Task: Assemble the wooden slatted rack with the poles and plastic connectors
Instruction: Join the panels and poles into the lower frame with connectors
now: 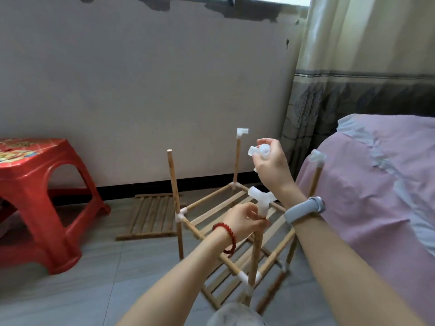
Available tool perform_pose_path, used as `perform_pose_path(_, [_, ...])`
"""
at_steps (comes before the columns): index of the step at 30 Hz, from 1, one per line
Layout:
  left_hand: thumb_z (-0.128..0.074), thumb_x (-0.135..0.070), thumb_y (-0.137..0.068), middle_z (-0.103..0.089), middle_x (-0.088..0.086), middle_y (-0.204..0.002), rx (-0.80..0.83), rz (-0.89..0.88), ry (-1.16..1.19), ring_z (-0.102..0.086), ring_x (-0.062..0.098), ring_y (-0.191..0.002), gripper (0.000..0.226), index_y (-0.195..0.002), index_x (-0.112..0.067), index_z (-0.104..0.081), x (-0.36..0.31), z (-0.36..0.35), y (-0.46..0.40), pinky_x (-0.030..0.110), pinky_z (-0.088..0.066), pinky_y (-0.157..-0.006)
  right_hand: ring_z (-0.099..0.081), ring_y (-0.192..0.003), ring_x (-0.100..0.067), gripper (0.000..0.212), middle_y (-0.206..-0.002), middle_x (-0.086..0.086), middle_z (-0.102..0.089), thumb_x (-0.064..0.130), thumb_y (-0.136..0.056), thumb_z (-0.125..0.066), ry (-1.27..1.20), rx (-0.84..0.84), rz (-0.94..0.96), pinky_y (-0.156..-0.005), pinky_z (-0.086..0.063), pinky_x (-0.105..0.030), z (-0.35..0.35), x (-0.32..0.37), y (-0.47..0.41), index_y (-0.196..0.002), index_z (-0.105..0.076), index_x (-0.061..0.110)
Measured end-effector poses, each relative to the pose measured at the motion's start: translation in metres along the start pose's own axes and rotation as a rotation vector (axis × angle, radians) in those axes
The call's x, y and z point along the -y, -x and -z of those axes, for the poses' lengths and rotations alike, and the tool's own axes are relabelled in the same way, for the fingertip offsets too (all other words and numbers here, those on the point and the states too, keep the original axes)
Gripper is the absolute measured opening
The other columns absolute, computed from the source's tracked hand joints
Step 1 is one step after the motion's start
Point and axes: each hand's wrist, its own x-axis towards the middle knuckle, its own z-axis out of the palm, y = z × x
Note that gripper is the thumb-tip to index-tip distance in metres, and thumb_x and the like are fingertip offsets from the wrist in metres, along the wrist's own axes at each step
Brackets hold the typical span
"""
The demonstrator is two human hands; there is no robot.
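**Seating the corner connector on the near pole**

Nearest the camera, the left hand (244, 220) has its grip pinched around the top of the near upright pole (255, 255), just under a white three-way connector (261, 198) that sits on the pole's tip. Whether the connector is fully home cannot be told from here. To do this well, I judge the left hand should hold the pole steady just below the joint while the connector is pressed straight down along the pole's axis, not at a slant, and twisted so its side sockets line up with the rack's edges.

Just above, the right hand (270, 161) has its fingers curled round a spare connector (260, 151), so it cannot yet help press; that piece probably belongs on the bare-topped pole (173, 180) at the far left.

The rack itself stands on the floor (98, 278) between the stool and the bed: a lower slatted shelf (226, 208) joined by white fittings, with four uprights. The far upright already carries a capped connector (242, 132), and so does the right one beside the bed (376, 184). Pushing too hard sideways could spring the lower joints.

Farther off, a second slatted panel (150, 215) lies flat on the floor by the wall, beside a red plastic stool (42, 184).
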Motion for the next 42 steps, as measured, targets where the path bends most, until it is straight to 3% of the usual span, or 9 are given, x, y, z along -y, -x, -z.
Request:
perform_pose_path(4, [-0.070,-0.031,-0.081,-0.060,0.002,-0.120,0.031,0.044,-0.232,-0.057,0.014,-0.109,0.046,-0.122,-0.016,-0.056,0.004,0.056,-0.005,0.027,-0.048,-0.094,-0.052,-0.084,-0.021,0.023,-0.097,-0.004,-0.050,0.004,-0.092,-0.045,-0.019,0.078,0.001,-0.077,-0.049,-0.037,-0.030,0.021,-0.014,-0.115,-0.048,0.007])
perform_pose_path(13, [-0.052,-0.024,-0.092,-0.056,0.007,-0.127,-0.494,0.298,-0.339,-0.052,0.021,-0.115,0.043,-0.132,-0.010,-0.044,0.080,0.191,-0.028,0.024,-0.038,-0.089,-0.057,-0.102,-0.033,0.026,-0.114,-0.010,-0.051,0.012,-0.095,-0.040,-0.076,0.214,-0.210,-0.091,-0.046,-0.051,-0.149,-0.016,-0.018,-0.121,-0.041,0.012])
perform_pose_path(18, [-0.047,-0.024,-0.096,-0.020,0.008,-0.153,-0.483,0.245,-0.129,-0.029,0.025,-0.138,0.067,-0.149,-0.012,-0.008,0.118,0.212,-0.076,0.039,-0.027,-0.112,-0.061,-0.088,-0.020,0.033,-0.114,-0.011,-0.056,0.014,-0.097,-0.042,-0.168,0.185,-0.299,-0.065,-0.053,-0.021,-0.192,-0.065,-0.027,-0.130,-0.042,0.017])
perform_pose_path(21, [-0.043,-0.016,-0.098,-0.043,0.006,-0.139,-0.432,0.121,-0.041,-0.043,0.019,-0.126,0.045,-0.141,-0.013,-0.029,0.131,0.208,-0.100,0.035,-0.033,-0.108,-0.058,-0.081,-0.010,0.040,-0.115,-0.008,-0.054,0.011,-0.096,-0.041,-0.216,0.161,-0.353,-0.052,-0.044,-0.011,-0.201,-0.088,-0.032,-0.136,-0.038,0.019])
perform_pose_path(23, [-0.040,-0.014,-0.099,-0.060,0.006,-0.106,-0.465,0.093,0.017,-0.058,0.018,-0.102,0.016,-0.111,-0.020,-0.047,0.138,0.202,-0.107,0.036,-0.044,-0.098,-0.058,-0.077,-0.007,0.042,-0.108,0.000,-0.054,0.010,-0.096,-0.042,-0.255,0.150,-0.388,-0.054,-0.043,-0.012,-0.203,-0.100,-0.034,-0.137,-0.037,0.020])
perform_pose_path(26, [-0.040,-0.012,-0.098,-0.057,-0.001,-0.081,-0.521,0.018,0.020,-0.062,0.018,-0.084,0.020,-0.088,-0.029,-0.045,0.148,0.189,-0.097,0.024,-0.052,-0.078,-0.059,-0.079,-0.008,0.043,-0.100,0.006,-0.053,0.007,-0.095,-0.043,-0.302,0.154,-0.420,-0.057,-0.045,-0.015,-0.200,-0.107,-0.032,-0.136,-0.037,0.022])
perform_pose_path(28, [-0.041,-0.010,-0.097,-0.056,-0.003,-0.078,-0.553,-0.035,-0.006,-0.060,0.013,-0.078,0.021,-0.087,-0.029,-0.044,0.149,0.180,-0.078,0.013,-0.049,-0.068,-0.060,-0.079,-0.008,0.043,-0.099,0.006,-0.053,0.005,-0.095,-0.042,-0.317,0.150,-0.414,-0.058,-0.046,-0.016,-0.195,-0.106,-0.029,-0.135,-0.038,0.021])
perform_pose_path(32, [-0.042,-0.013,-0.097,-0.057,-0.001,-0.080,-0.554,-0.015,-0.068,-0.062,0.020,-0.082,0.008,-0.095,-0.020,-0.045,0.145,0.173,-0.036,0.030,-0.052,-0.075,-0.062,-0.079,-0.009,0.038,-0.103,0.003,-0.055,0.006,-0.095,-0.041,-0.347,0.185,-0.431,-0.057,-0.047,-0.015,-0.187,-0.095,-0.012,-0.129,-0.041,0.023])
perform_pose_path(42, [-0.046,-0.018,-0.096,-0.062,0.001,-0.075,-0.781,0.145,-0.229,-0.064,0.019,-0.075,0.003,-0.094,-0.016,-0.045,0.132,0.160,0.074,0.036,-0.052,-0.073,-0.065,-0.077,-0.005,0.017,-0.089,0.002,-0.066,0.015,-0.095,-0.051,-0.460,0.496,-0.297,-0.064,-0.051,-0.016,-0.176,-0.052,0.045,-0.106,-0.057,0.026])
